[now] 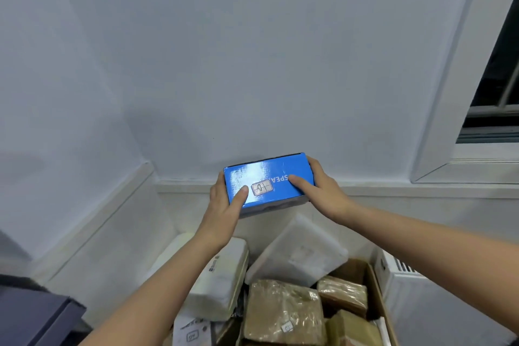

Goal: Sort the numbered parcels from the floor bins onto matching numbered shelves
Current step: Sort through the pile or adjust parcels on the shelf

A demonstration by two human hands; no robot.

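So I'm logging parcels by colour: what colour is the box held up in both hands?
Bright glossy blue box, with white lettering and a small white label, seen in the head view.

The box [266, 180] I hold is glossy bright blue with white lettering and a small white label marked in dark pen. Under it, my bin [377, 303] is plain brown cardboard. Inside it lie two white foam-wrapped parcels [297, 254], tan parcels under clear, shiny tape [280, 312], one of them bearing a small white sticker [287, 327], and a white bag with dark print [191, 331]. The wall [224, 50] is pale grey-blue, the window frame [455, 64] white, and a dark navy object [36, 314] sits at the lower left
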